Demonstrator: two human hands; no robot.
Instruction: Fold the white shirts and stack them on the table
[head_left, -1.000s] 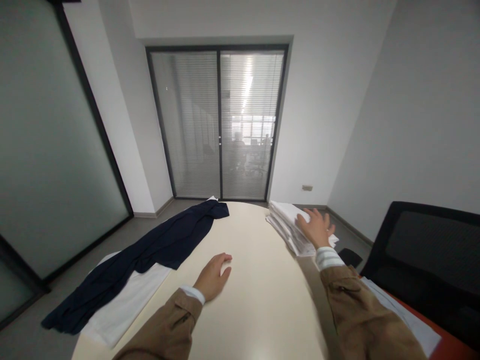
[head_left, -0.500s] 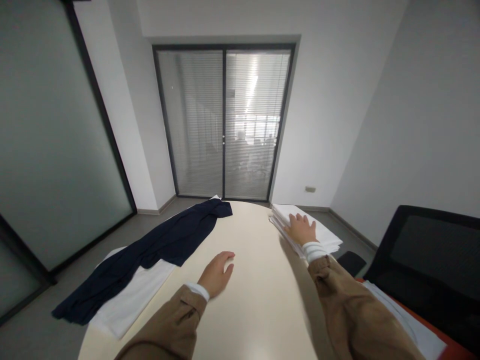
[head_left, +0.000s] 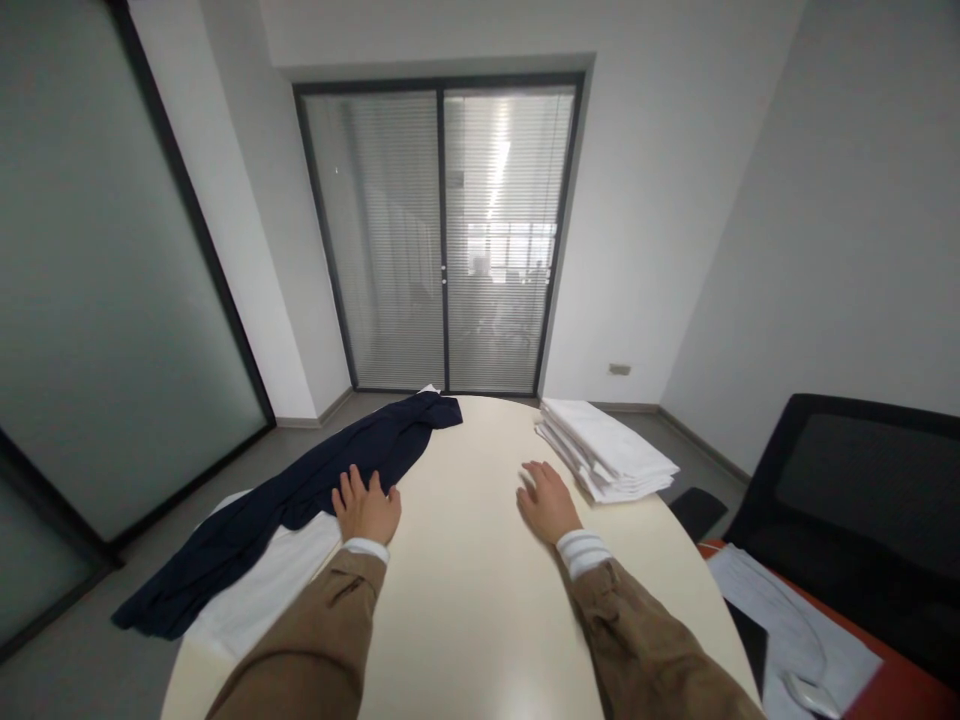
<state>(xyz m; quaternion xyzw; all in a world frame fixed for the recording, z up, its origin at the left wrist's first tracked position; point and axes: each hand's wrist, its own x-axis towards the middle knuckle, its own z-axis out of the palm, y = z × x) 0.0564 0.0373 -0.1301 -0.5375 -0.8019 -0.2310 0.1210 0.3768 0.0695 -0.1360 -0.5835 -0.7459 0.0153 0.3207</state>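
resting left hand (head_left: 366, 508) on navy cloth (head_left: 360, 462), right hand (head_left: 547, 503) palm-down on table (head_left: 480, 610)

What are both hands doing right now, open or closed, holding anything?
Left hand: open, fingers spread on the navy cloth, holding nothing.
Right hand: open, palm down on the cream table, holding nothing.

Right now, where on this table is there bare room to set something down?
The widest bare patch of the cream tabletop lies between your left hand and right hand. A narrower strip continues beyond them to the far edge. Crowded: the left side, with the navy cloth and white cloth, and the right, at the folded white stack.
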